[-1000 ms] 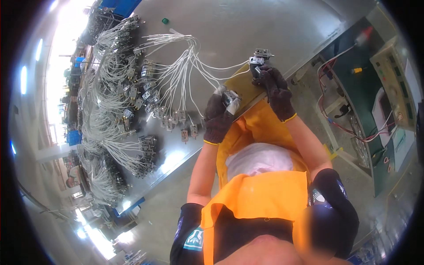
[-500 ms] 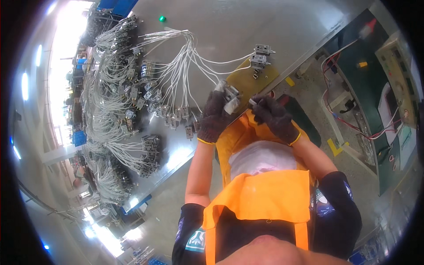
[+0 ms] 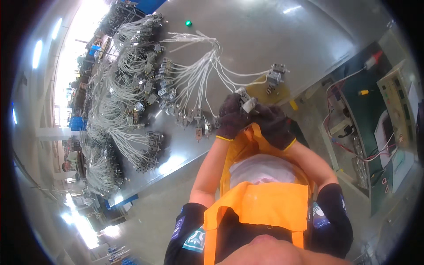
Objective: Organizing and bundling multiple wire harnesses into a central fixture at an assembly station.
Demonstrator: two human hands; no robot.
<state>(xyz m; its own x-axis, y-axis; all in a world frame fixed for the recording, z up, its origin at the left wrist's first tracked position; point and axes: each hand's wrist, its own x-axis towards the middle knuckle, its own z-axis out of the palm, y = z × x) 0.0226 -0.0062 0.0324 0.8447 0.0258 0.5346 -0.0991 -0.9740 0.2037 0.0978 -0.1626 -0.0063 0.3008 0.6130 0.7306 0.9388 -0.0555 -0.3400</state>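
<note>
The left hand (image 3: 232, 116) is wrapped round a small metal unit (image 3: 242, 93) near the edge of the table (image 3: 260, 39); the right hand (image 3: 274, 125) curls close beside, its grip hidden. Bulky gloves might let the unit slip, and a pull could snag the white cables (image 3: 213, 59) beyond.

Dark gloves (image 3: 276, 126), silver fittings (image 3: 276, 76), white cables (image 3: 215, 52), orange apron (image 3: 265, 204)

A factory workshop is spreading out: bunches of white-cabled metal parts (image 3: 112, 106) are crowding a grey workbench (image 3: 265, 37), and blue bins (image 3: 78, 123), seemingly, are standing beyond it.
</note>
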